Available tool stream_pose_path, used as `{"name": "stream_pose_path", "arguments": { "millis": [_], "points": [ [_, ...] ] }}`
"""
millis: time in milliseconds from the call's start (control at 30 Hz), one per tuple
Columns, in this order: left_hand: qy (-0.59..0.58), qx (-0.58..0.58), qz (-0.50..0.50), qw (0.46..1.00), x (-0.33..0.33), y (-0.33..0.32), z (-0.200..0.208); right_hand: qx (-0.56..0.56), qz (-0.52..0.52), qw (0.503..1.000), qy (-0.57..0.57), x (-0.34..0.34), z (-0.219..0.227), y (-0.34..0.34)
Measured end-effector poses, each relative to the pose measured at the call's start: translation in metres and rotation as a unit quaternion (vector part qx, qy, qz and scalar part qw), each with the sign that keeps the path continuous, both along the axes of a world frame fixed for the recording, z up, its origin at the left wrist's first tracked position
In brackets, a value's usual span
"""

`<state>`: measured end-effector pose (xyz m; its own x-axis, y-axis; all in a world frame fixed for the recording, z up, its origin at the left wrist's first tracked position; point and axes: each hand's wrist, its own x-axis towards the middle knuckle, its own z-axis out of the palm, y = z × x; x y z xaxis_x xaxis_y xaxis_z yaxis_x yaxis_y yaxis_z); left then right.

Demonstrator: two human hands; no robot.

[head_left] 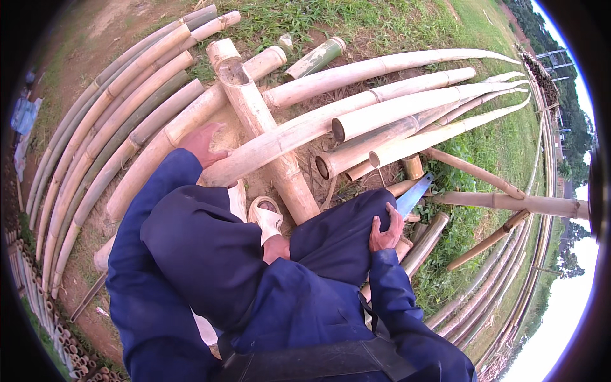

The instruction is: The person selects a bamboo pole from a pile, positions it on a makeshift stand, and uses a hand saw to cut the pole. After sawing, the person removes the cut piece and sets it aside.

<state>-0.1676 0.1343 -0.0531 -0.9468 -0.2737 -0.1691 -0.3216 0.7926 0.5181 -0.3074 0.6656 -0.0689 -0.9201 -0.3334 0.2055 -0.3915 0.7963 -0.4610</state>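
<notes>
Bamboo fills my view. My left hand (202, 145) lies loosely open, palm down, on a pale bamboo pole (280, 137) resting across a thicker pole (264, 130). My right hand (385, 232) rests on my knee, fingers curled around the handle of a blue-bladed saw (414, 194).

Looks like an outdoor bamboo yard, not a workshop. Long cut bamboo poles (356, 111) lie piled on grass (356, 19) and bare dirt (121, 16), trees at the far edge.
</notes>
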Motion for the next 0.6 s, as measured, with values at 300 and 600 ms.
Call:
{"name": "stream_pose_path", "arguments": {
  "millis": [300, 600],
  "points": [
    [-0.156, 0.075, -0.106, 0.979, -0.071, 0.055, -0.03, -0.02, -0.045, 0.999, -0.019, 0.009, -0.001, 0.004],
    [-0.141, 0.095, -0.095, 0.981, -0.07, 0.067, -0.047, 0.018, -0.032, 0.999, -0.01, 0.001, -0.005, 0.001]
  ]
}}
